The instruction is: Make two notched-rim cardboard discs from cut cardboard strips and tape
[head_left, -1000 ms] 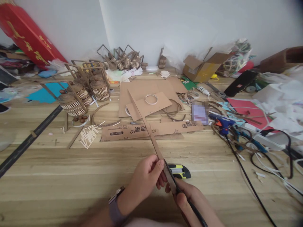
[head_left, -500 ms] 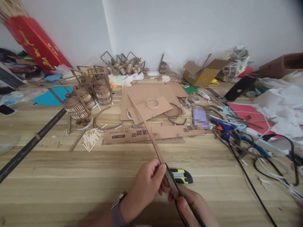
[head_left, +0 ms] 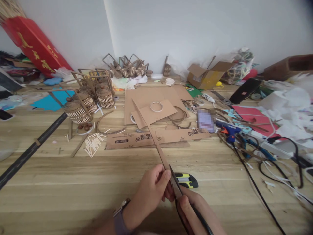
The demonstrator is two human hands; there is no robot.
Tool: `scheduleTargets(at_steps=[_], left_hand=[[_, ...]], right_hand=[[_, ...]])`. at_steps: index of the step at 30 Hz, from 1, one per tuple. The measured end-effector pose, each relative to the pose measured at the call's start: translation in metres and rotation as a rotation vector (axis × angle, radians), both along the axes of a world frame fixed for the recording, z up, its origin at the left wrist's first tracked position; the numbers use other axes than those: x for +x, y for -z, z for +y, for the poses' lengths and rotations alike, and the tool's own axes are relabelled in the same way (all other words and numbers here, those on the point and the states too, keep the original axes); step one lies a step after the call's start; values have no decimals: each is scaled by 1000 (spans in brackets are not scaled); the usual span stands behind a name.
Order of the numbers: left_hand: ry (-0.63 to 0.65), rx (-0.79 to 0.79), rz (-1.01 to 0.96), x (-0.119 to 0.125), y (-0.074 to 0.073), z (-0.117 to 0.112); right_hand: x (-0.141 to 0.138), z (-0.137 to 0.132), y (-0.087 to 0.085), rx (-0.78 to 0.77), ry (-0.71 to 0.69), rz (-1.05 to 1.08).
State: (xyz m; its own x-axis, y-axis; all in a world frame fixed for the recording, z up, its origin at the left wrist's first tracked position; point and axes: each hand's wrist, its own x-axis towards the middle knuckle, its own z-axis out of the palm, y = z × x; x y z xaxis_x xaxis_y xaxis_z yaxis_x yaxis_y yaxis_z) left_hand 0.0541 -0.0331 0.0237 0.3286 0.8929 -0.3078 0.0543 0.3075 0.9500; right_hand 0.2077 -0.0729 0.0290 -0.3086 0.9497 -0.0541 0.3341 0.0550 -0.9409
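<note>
My left grip (head_left: 154,183) pinches the cardboard strip (head_left: 158,148); my right grip (head_left: 193,206) holds black-handled scissors (head_left: 201,220); cutting looks underway, the far length apparently uncut.

Brown cardboard strip (head_left: 133,141): code "DR026-24E", plus bold dark Chinese characters, unclear | Leaning red box (head_left: 36,45): gold Chinese characters, too blurred to read | Pale purple card (head_left: 204,121): pixelated, unreadable

A wooden table (head_left: 73,182), crowded along the wall (head_left: 183,26).
At left a red box (head_left: 36,45) is marked with gold writing; a blue glue gun (head_left: 230,130) is laid at right, and an open carton (head_left: 212,80) is set behind.
</note>
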Motion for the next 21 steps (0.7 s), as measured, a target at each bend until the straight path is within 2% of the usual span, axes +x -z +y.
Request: scheduleTargets(at_steps=[3,6,11,17,21], left_hand=[[-4,9,8,0,0,0],[-20,8,11,0,2,-2],[-15,3,21,-7,1,4],[-121,74,57,-10,0,16],[-184,142,26,-4,7,13]], right_hand=[[-1,2,6,6,-50,21],[-5,1,-1,21,-8,46],[-5,-8,-13,52,65,-30],[0,-11,-10,15,88,-175],[-3,-5,-10,-66,49,-154]])
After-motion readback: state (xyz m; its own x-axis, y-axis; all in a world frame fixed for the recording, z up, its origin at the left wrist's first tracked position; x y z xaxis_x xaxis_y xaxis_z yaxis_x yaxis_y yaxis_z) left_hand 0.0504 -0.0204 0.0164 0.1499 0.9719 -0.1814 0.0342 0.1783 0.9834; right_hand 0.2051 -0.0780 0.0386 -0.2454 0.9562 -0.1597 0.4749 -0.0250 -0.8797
